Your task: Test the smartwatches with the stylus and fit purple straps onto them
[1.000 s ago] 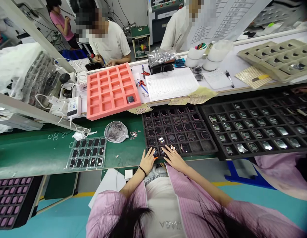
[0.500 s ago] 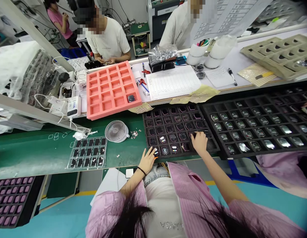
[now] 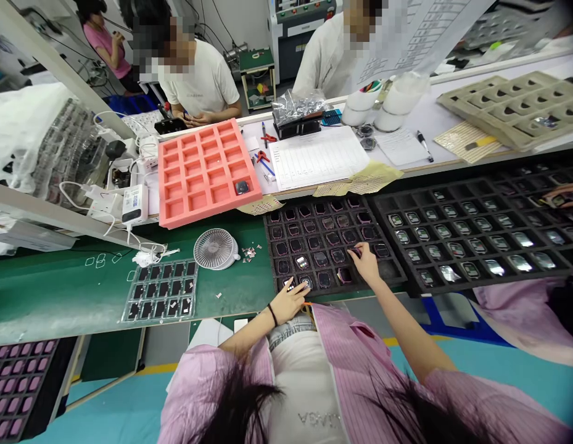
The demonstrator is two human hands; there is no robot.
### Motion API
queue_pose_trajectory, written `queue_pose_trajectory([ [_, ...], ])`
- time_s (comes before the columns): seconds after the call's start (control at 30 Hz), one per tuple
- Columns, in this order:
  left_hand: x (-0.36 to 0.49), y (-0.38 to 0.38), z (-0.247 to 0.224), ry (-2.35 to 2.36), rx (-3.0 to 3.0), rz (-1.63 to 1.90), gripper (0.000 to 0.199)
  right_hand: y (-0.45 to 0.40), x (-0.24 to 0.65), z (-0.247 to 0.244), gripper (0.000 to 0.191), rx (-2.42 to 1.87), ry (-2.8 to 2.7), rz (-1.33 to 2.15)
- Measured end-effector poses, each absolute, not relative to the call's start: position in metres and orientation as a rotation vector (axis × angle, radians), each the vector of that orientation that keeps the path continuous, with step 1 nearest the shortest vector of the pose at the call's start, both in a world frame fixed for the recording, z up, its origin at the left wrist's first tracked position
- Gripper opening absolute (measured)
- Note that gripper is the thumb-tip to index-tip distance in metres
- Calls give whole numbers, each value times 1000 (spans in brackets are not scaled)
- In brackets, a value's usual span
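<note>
A black foam tray [image 3: 271,266] full of dark square watch-like units lies on the green bench in front of me. My left hand [image 3: 288,302] rests at its front left edge, fingers apart over lit units, holding nothing I can see. Over the right part of the tray, my right hand [image 3: 366,262] pinches a thin dark unit [image 3: 356,251] between thumb and fingers. One lit unit [image 3: 302,263] shows coloured icons behind my left hand.
A second black tray [image 3: 391,203] with units adjoins on the right, where another person's hand [image 3: 564,195] reaches in. Left are a round fan [image 3: 216,249], a clear tray [image 3: 162,288] and small scraps. A pink foam tray [image 3: 210,172] sits on the shelf.
My left hand has moved right along the tray's front edge. My right hand has shifted slightly left, and a dark unit now shows in its fingers. The whole view has shifted slightly.
</note>
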State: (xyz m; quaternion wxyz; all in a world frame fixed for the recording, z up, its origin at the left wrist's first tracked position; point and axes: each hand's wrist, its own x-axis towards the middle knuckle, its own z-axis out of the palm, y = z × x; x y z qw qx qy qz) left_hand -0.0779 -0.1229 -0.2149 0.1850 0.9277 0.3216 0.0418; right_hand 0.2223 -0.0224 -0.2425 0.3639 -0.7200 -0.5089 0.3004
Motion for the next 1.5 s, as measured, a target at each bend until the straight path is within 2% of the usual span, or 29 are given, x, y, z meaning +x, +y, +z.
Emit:
queue_pose_trajectory([
  [0.13,-78,-114,-179,1211,2148,425,32,-31,191,-215,47,-1727,-1157,881],
  [0.17,-73,-110,-171,1304,1993,489,34,-33,178,-205,44,-1652,-1123,969],
  [0.23,-60,-99,-157,1404,1743,580,32,-38,150,-183,36,-1312,-835,1370],
  [0.33,-41,-84,-143,1351,1489,684,25,-42,115,-152,29,-1028,-555,1661],
  [0.4,-32,-77,-136,1222,1319,722,31,-42,102,-136,28,-955,-497,1744],
  [0.5,-28,-72,-126,1062,1114,745,44,-40,95,-122,29,-921,-474,1771],
  [0.63,-30,-70,-116,1030,1033,740,50,-37,94,-112,32,-924,-501,1756],
  [1.5,-39,-60,-100,1091,1152,687,56,-38,92,-110,35,-883,-578,1754],
])
